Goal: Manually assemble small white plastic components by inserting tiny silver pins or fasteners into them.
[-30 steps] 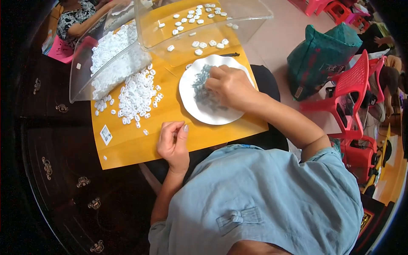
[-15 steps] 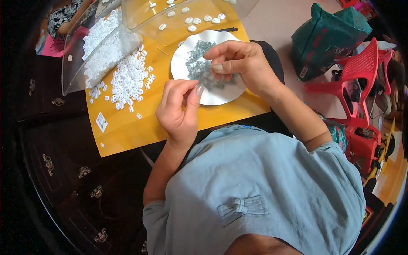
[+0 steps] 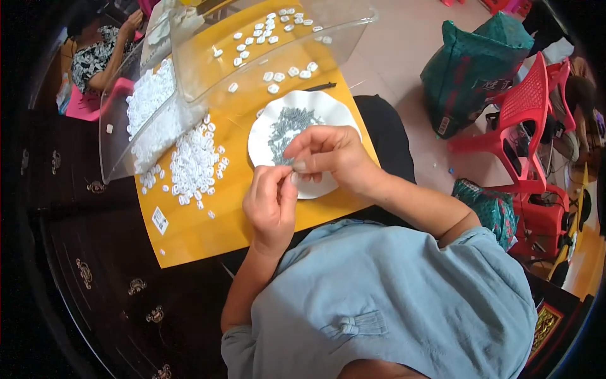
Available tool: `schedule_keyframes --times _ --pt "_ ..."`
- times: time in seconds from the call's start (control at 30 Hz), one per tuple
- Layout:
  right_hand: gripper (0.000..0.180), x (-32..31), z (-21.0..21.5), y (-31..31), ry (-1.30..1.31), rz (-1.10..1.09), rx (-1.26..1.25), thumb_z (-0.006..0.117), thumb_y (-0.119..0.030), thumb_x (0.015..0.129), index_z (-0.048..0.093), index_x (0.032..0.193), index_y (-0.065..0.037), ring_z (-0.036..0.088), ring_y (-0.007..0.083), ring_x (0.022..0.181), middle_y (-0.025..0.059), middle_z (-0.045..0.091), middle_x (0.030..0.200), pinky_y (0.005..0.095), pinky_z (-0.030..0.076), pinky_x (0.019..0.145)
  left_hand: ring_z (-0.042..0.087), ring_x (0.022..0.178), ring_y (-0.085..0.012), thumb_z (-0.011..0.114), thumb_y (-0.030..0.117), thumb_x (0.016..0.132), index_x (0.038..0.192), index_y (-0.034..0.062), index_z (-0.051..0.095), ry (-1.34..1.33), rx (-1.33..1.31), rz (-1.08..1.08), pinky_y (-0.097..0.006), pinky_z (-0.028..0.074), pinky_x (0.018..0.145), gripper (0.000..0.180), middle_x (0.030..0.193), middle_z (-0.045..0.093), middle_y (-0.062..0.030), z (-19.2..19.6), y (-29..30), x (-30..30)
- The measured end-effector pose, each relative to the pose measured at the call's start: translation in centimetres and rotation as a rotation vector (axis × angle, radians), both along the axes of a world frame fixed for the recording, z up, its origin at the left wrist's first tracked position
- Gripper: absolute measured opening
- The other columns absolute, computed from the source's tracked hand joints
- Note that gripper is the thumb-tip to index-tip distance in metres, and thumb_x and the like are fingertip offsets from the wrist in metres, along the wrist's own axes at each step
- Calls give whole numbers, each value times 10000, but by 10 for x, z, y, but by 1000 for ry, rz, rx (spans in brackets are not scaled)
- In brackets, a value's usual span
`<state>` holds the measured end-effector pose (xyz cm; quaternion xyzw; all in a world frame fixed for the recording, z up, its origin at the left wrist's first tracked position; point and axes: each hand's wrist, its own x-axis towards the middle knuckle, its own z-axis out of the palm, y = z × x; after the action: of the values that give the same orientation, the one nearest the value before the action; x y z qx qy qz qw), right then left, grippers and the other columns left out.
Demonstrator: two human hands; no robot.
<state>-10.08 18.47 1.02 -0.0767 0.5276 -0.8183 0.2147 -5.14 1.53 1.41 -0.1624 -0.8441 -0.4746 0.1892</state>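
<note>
From the head camera, the left hand (image 3: pixel 273 203) and right hand (image 3: pixel 328 156) meet fingertip to fingertip at the near rim of the white plate (image 3: pixel 328 108), each pinched narrow, seemingly on some tiny part too small to make out. The plate holds a heap of small grey pieces (image 3: pixel 287 126), close for picking. Two clear tubs (image 3: pixel 278 57) lie tipped on the yellow board (image 3: pixel 208 234), spilling white beads (image 3: pixel 192 164).

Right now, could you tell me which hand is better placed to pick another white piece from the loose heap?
Probably the left hand: it sits on the side nearer the white pieces on the yellow board, while the right hand hovers over the white plate of grey parts.
</note>
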Motion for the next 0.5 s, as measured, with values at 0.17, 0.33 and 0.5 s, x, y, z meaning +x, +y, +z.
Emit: schedule_keyframes --times 0.17,0.33,0.5 --pt "124 3 6 -7 4 61 -17 666 2 866 695 987 -2 615 77 693 26 682 833 221 485 600 529 608 -98 603 23 919 958 -13 611 -573 638 101 -208 402 524 54 753 574 -24 2 -8 5" --pt "112 7 -3 -16 748 -57 318 695 -16 843 670 952 -6 627 194 741 79 633 812 292 473 626 508 542 -97 599 73 915 951 -23 605 -687 928 84 -215 370 461 102 721 586 -46 7 -20 11" --pt "57 13 -7 -27 881 -77 357 691 -13 851 643 881 -9 626 239 710 98 613 790 314 474 625 500 522 -130 580 92 923 963 -31 586 -867 1071 95 -241 349 442 129 699 562 -80 2 -25 23"
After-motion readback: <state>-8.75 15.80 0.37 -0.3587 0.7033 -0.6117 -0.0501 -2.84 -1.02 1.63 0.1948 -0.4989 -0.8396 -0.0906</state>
